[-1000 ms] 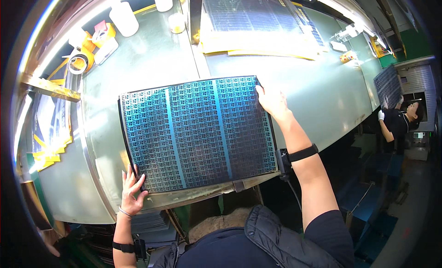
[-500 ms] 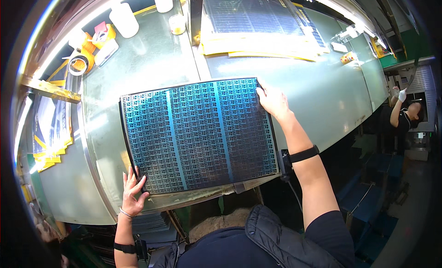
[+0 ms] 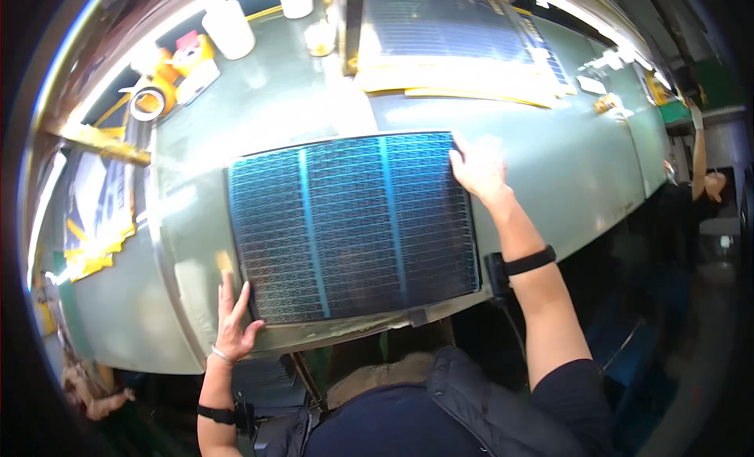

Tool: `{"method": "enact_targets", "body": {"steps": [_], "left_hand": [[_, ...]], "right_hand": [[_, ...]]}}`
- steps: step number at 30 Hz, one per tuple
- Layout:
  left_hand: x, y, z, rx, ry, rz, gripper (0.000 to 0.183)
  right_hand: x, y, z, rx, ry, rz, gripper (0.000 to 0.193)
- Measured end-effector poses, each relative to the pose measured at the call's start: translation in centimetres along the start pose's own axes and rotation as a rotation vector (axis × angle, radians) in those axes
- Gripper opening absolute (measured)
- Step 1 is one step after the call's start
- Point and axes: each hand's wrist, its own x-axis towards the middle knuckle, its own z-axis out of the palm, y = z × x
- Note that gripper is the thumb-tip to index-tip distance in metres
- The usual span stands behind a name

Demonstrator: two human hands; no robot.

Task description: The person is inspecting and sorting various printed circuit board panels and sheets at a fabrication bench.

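A dark rectangular sheet with a blue sheen, rows of fine pattern and two plain vertical stripes lies flat before me. My left hand is open at its lower left corner, fingers stretched along the side edge and the thumb out near the bottom edge. At the upper right corner rests my right hand, one finger against the edge and the others spread out to the right, partly blurred by glare and motion. Neither hand wraps round the sheet. What lies under it is hidden.
The sheet lies on a pale green worktable. Yellow-edged printed sheets lie at the back, others at far left. Tape rolls, a white container and a small jar stand back left. A co-worker is far right.
The view has shifted, so everything appears slightly to the right. My left fingers have straightened along the sheet's side. The co-worker's arm has gone up.
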Motion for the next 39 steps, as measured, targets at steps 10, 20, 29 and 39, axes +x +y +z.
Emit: {"method": "enact_targets", "body": {"steps": [10,20,29,39], "left_hand": [[0.8,3.8,2.1,0.473,0.06,-0.098,0.057],[18.5,-1.4,0.0,0.409,0.525,-0.025,0.051],[19.3,-1.3,1.8,0.427,0.502,-0.067,0.052],[19.5,-3.2,0.8,0.439,0.542,-0.091,0.046]], "right_hand": [[-0.7,-1.2,7.2,0.244,0.373,-0.016,0.057],[-0.8,-1.4,6.8,0.194,0.416,-0.054,0.056],[-2.3,1.3,6.6,0.283,0.341,-0.148,0.069],[-15.9,8.7,6.7,0.468,-0.02,-0.294,0.11]]}}
